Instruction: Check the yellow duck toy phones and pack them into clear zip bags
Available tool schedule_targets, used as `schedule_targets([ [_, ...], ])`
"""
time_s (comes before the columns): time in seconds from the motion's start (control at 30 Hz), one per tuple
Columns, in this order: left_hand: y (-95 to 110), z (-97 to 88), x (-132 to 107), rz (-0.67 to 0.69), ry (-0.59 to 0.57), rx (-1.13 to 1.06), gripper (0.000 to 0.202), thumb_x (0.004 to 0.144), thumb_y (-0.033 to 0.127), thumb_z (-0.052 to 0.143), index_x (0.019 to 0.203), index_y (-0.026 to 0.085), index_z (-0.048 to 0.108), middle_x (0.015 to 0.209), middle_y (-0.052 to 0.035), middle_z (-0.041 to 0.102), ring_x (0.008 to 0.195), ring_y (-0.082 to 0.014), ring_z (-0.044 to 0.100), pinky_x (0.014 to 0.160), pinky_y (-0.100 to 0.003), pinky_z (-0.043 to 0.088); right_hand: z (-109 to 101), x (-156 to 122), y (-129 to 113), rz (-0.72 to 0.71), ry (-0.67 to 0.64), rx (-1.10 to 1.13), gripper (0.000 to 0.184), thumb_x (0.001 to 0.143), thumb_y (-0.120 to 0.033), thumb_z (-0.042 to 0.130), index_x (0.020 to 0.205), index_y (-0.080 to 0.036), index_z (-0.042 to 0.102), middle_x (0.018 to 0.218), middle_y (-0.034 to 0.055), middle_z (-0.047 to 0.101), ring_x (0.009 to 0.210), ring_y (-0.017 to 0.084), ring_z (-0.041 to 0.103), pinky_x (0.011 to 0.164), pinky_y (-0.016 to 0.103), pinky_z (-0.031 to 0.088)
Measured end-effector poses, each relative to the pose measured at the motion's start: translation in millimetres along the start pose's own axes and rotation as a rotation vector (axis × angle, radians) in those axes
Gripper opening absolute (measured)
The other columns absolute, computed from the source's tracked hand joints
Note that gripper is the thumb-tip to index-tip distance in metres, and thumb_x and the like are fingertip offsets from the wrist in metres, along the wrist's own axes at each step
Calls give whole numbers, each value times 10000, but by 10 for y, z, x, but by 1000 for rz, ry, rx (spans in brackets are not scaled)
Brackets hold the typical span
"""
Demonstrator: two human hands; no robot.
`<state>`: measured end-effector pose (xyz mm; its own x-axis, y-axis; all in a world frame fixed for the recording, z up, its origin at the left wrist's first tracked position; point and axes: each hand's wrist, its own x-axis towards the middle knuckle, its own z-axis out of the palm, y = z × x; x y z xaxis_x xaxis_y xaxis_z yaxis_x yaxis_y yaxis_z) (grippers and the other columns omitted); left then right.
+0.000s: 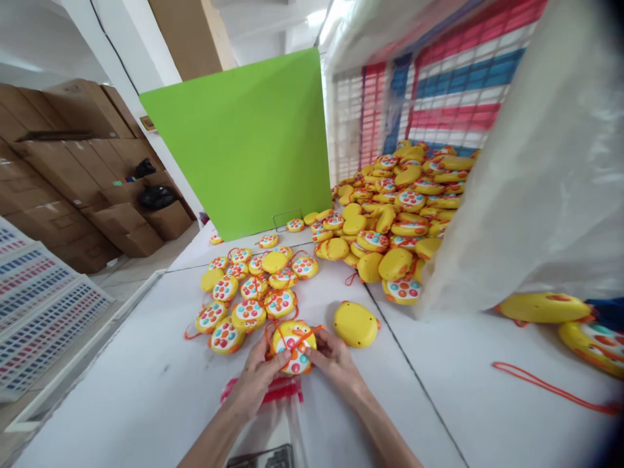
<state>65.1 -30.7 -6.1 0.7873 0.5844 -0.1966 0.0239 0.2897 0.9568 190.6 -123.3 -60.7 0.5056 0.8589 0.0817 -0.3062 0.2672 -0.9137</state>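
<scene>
Both my hands hold one yellow duck-shaped toy [292, 343] with coloured dots, face up on the white table [146, 390]. My left hand [257, 380] grips its lower left edge. My right hand [331, 361] grips its right side, fingers on an orange string [306, 337] crossing the toy. A cluster of several similar toys [248, 292] lies just beyond my hands. One toy lies face down [355, 324] to the right.
A big heap of the toys [400, 208] spills from a striped woven sack [439, 84] at the back right. A green board [244, 143] stands upright behind. A clear plastic sheet [546, 182] hangs at right. Cardboard boxes [73, 175] stack at left. A loose orange string [550, 389] lies right.
</scene>
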Motion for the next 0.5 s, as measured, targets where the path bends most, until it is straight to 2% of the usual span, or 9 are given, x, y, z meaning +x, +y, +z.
schedule_targets([
  [0.17, 57, 25, -4, -97, -34, -86, 529, 720, 265, 698, 1202, 227, 482, 1151, -84, 598, 1013, -242, 594, 831, -354, 519, 19, 3, -11, -22, 3, 6, 388, 668, -484, 691, 867, -172, 578, 805, 37, 635, 774, 194, 604, 725, 321, 476],
  [0.33, 44, 2, 12, -123, -50, -108, 420, 742, 254, 679, 1128, 200, 523, 1119, -87, 613, 965, -235, 617, 790, -355, 535, 48, -1, -38, -46, 6, -16, 352, 709, -484, 653, 836, -168, 567, 793, 39, 625, 774, 194, 599, 719, 315, 473],
  [0.43, 47, 24, 8, -146, -57, -116, 372, 776, 258, 643, 1117, 177, 520, 1109, -95, 615, 984, -236, 606, 793, -357, 532, 59, -6, -15, -63, 30, -56, 366, 713, -489, 647, 844, -157, 563, 781, 37, 620, 746, 186, 589, 671, 294, 466],
  [0.5, 53, 53, -11, -154, -72, -81, 417, 772, 262, 648, 1151, 178, 497, 1102, -98, 617, 968, -240, 611, 771, -355, 536, 61, -13, 13, -72, 64, -97, 351, 713, -474, 654, 814, -154, 550, 739, 20, 600, 680, 159, 563, 609, 264, 448],
])
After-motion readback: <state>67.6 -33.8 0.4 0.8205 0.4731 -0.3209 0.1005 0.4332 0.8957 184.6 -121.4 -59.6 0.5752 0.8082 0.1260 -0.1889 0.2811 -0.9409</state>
